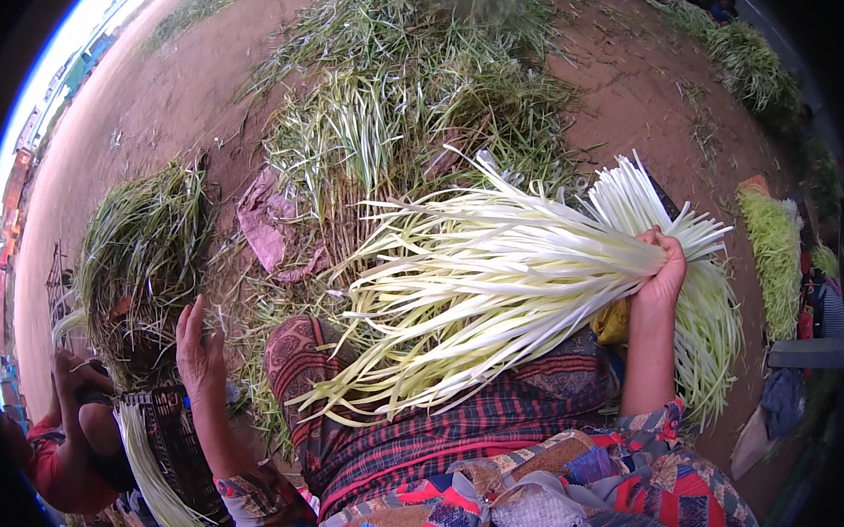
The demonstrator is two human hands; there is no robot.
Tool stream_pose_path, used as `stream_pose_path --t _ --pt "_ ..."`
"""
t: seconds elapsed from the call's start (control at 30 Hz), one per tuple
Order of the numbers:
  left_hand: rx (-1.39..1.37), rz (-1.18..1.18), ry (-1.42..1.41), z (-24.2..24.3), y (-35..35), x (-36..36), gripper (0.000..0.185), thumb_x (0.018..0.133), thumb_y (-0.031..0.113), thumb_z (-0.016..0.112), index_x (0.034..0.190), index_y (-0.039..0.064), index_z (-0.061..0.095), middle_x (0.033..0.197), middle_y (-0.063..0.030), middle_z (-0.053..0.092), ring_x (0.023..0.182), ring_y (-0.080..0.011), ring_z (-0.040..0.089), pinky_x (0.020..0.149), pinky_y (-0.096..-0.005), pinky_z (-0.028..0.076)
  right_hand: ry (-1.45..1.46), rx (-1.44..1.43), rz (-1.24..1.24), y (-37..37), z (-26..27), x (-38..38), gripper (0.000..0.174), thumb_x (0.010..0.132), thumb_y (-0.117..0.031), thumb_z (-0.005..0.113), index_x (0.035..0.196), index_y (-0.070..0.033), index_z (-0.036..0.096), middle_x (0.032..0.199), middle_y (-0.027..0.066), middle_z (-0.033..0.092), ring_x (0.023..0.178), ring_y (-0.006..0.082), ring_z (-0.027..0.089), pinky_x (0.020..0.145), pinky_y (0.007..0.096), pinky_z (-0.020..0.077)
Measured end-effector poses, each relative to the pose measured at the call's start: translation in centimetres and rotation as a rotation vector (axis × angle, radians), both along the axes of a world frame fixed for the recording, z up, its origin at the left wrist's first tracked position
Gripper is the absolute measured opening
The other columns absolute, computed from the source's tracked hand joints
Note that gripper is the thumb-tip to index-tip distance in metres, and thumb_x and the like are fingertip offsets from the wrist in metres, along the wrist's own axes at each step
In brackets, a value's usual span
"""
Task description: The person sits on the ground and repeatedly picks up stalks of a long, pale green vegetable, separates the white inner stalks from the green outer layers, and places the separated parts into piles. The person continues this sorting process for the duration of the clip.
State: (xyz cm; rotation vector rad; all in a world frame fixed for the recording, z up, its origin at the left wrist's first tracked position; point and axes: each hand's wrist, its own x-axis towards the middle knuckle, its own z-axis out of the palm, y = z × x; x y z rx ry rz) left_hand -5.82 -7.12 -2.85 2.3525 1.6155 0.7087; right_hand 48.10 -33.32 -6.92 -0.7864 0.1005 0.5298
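A thick bundle of pale yellow-white leafy stalks point(492, 253), likely blanched chives, fans out across my lap with its tips to the left. My right hand point(662, 267) grips it near the white stem ends. Behind that wrist lies a second bundle of pale stalks point(707, 329), its white ends showing beyond the first. My left hand point(200, 351) is raised at the left, fingers apart, holding nothing. It hovers in front of a heap of green stalks point(142, 254) and above a black plastic crate point(172, 444).
Green leaf waste point(415, 101) covers the earth ahead, with a pink cloth point(268, 224) beside it. Another person point(69, 434) sits at my left near a long pale bundle point(156, 480). At the right lie more yellow-green stalks point(773, 262) and a grey ledge-like object point(812, 353).
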Motion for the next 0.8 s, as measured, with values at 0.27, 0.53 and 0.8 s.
stream_pose_path --t 0.27,0.53,0.8 --pt "-0.135 -0.110 -0.251 6.5 -3.2 5.9 0.051 0.082 0.008 0.067 0.131 0.013 0.056 0.142 -0.0124 0.046 0.127 -0.0257 0.047 0.099 -0.0400 0.041 -0.259 0.278 -0.001 -1.1 8.7 -2.4 0.034 0.074 0.004 0.054 0.107 -0.001 0.047 0.081 0.0064 0.047 0.067 0.0145 0.043 0.065 0.0279 0.0413" --pt "0.079 -0.574 -0.359 10.8 -4.8 15.7 0.057 0.079 0.026 0.074 0.131 0.012 0.056 0.135 -0.0166 0.051 0.126 -0.0321 0.049 0.101 -0.0422 0.042 -0.419 0.771 0.232 -3.4 15.3 -1.6 0.039 0.074 0.009 0.051 0.111 0.006 0.041 0.084 0.0068 0.040 0.069 0.0143 0.046 0.069 0.0284 0.0446" --pt "0.127 -0.837 -0.279 12.5 -7.1 25.6 0.057 0.086 0.048 0.062 0.127 0.009 0.056 0.104 -0.0206 0.062 0.096 -0.0366 0.061 0.079 -0.0456 0.048 -0.553 0.791 0.443 -1.3 18.0 -3.0 0.049 0.071 0.008 0.054 0.117 0.007 0.036 0.084 0.0073 0.041 0.069 0.0147 0.047 0.068 0.0283 0.0450"
